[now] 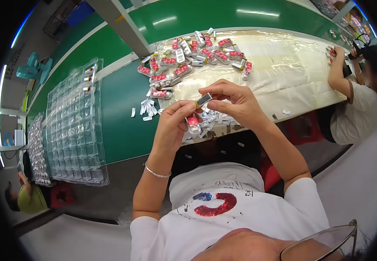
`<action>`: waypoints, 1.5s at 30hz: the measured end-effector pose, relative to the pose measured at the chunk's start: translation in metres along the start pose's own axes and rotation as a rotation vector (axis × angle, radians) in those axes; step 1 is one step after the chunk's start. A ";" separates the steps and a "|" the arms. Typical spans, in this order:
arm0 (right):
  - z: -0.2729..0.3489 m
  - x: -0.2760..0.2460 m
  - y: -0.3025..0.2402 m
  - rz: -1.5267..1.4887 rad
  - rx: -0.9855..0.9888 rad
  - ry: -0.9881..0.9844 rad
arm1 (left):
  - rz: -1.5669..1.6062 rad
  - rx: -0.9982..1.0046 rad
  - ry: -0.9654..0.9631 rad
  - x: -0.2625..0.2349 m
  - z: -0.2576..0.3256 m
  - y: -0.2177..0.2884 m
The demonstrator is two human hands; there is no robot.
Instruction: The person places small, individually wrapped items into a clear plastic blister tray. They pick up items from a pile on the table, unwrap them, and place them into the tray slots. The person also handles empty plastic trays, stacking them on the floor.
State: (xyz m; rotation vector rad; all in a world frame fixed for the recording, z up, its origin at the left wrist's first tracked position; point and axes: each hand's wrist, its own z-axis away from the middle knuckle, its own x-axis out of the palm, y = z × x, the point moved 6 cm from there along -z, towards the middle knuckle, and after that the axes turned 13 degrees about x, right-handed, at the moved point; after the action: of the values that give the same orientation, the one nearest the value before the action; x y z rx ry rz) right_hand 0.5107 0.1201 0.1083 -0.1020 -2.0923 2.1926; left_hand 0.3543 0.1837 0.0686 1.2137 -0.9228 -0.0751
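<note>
My left hand (174, 123) and my right hand (233, 101) meet above the near edge of the green table (118, 113). Between their fingertips they pinch a small flat silver cell with a yellow end (203, 100). Under the left palm hangs a clear wrapper with a red label (192, 122), gripped in the lower fingers. A silver bracelet (157, 173) circles my left wrist. Below the hands lie torn white paper scraps (212, 124).
Several silver-and-red wrapped cells (188, 58) are heaped on a clear plastic sheet (279, 65). Clear blister trays (75, 126) lie at left, a few pockets holding cells. Another person (353, 100) works at the right end; someone in green (27, 198) sits at lower left. A teal fan (34, 67) stands beyond.
</note>
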 end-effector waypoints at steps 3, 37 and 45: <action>-0.003 0.011 0.003 -0.227 0.036 -0.076 | 0.035 0.012 0.002 0.004 0.002 0.001; 0.015 0.041 -0.052 0.737 -0.449 0.198 | -0.373 0.537 0.130 0.015 0.029 0.036; 0.020 0.043 -0.050 0.827 -0.546 0.245 | -0.475 0.542 0.108 0.022 0.033 0.040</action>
State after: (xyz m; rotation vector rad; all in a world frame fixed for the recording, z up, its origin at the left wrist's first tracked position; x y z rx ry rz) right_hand 0.4669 0.1083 0.1602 -1.4121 -2.7142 1.6483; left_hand 0.3311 0.1633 0.1156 1.9085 -0.5550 -0.1418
